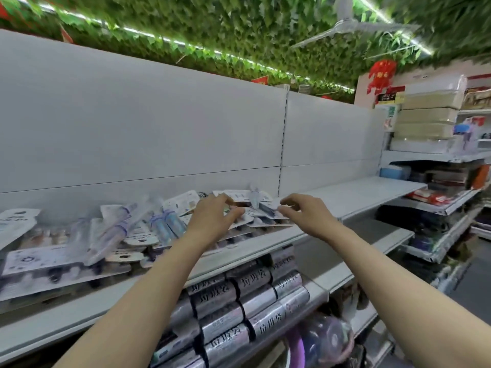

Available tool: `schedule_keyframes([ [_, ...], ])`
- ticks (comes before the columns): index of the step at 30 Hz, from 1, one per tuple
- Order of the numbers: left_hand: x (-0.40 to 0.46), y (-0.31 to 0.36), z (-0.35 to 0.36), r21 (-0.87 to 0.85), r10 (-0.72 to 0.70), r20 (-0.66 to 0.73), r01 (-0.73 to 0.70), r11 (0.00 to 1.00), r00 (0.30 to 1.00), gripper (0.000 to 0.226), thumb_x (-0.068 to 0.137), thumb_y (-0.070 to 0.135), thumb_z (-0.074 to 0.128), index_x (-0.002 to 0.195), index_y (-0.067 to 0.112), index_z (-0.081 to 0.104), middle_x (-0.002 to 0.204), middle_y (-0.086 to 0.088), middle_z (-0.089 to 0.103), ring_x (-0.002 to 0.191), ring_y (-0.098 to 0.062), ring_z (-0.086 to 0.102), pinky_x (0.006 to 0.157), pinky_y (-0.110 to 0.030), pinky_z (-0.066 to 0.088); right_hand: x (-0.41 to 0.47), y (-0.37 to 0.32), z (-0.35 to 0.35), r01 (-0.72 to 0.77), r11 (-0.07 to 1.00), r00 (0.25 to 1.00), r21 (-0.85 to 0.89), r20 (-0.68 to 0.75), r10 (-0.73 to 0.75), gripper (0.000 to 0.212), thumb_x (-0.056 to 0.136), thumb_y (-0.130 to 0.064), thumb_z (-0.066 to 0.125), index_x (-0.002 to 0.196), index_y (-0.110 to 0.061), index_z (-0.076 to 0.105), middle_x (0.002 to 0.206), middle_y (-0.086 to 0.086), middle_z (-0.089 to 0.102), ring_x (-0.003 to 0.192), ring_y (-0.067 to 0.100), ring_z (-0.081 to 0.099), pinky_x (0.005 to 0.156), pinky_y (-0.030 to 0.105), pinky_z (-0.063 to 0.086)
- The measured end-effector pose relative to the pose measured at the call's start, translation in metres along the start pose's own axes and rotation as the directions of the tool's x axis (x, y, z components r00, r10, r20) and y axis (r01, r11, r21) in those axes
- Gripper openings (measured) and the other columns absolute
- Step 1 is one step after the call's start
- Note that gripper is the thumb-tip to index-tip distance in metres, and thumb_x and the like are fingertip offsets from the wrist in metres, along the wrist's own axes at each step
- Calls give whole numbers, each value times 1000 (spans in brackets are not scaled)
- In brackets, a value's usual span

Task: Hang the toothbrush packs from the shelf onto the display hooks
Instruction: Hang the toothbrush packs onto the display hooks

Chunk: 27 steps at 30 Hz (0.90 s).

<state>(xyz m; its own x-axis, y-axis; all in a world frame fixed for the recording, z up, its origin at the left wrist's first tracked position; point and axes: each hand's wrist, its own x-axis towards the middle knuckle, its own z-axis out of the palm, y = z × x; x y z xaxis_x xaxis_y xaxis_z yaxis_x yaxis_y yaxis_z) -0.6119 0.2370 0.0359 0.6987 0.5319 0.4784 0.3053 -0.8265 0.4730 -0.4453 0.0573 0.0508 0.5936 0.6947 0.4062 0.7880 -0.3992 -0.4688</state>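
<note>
Since the flat white-carded toothbrush packs point(111, 235) lie heaped on the white metal shelf point(268, 244) mid-frame, both hands reach in: left hand point(212, 216) and right hand point(305, 211), fingers loosely curled, grasping nothing yet.

Toothbrush packs point(111, 235) heaped on the shelf point(358, 192), left of its bare stretch, rolled bags point(239, 309) underneath.

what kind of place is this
Most likely a small shop aisle. White retail shelving holds a loose pile of toothbrush packs, stacked rolls in printed wrap fill the shelf below, and more stocked shelves run along the right. Both hands, left and right, reach toward the packs.
</note>
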Motion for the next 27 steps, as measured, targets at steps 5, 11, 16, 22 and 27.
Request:
schedule_keyframes([
  [5, 37, -1, 25, 16, -69, -37, 69, 997, 997, 40, 88, 57, 59, 110, 24, 66, 108, -1, 69, 104, -20, 61, 91, -37, 48, 50, 36, 16, 4, 998, 1000, 69, 28, -6, 34, 97, -41, 61, 121, -18, 68, 115, -2, 71, 102, 13, 63, 89, 30, 48],
  [11, 63, 11, 52, 111, -99, -125, 113, 987, 987, 42, 92, 51, 59, 119, 19, 66, 118, 0, 67, 109, -17, 58, 80, -26, 33, 116, 78, 33, 52, 990, 992, 131, 108, -66, 41, 96, -45, 60, 125, -16, 66, 123, -1, 69, 113, 17, 61, 98, 34, 48],
  [16, 93, 40, 84, 104, -135, -173, 154, 983, 976, 37, 91, 52, 59, 116, 26, 68, 115, -2, 68, 112, -21, 56, 92, -34, 44, 161, 121, 39, 70, 986, 971, 152, 218, -102, 47, 94, -53, 60, 126, -20, 64, 125, -3, 66, 117, 18, 59, 94, 32, 47],
  [22, 116, 63, 121, 312, -219, -136, 251, 916, 966, 43, 91, 61, 54, 123, 35, 64, 122, 1, 66, 117, -20, 56, 92, -35, 47, 194, 161, 48, 86, 968, 926, 235, 340, -165, 68, 87, -67, 59, 137, -20, 54, 135, 0, 60, 116, 15, 57, 92, 29, 44],
  [27, 115, 63, 124, 412, -260, -218, 331, 849, 941, 42, 91, 60, 52, 119, 33, 68, 118, 2, 68, 116, -21, 54, 91, -36, 47, 220, 156, 55, 127, 922, 889, 365, 370, -269, 64, 89, -56, 65, 144, -30, 45, 144, 2, 54, 128, 20, 52, 98, 31, 41],
])
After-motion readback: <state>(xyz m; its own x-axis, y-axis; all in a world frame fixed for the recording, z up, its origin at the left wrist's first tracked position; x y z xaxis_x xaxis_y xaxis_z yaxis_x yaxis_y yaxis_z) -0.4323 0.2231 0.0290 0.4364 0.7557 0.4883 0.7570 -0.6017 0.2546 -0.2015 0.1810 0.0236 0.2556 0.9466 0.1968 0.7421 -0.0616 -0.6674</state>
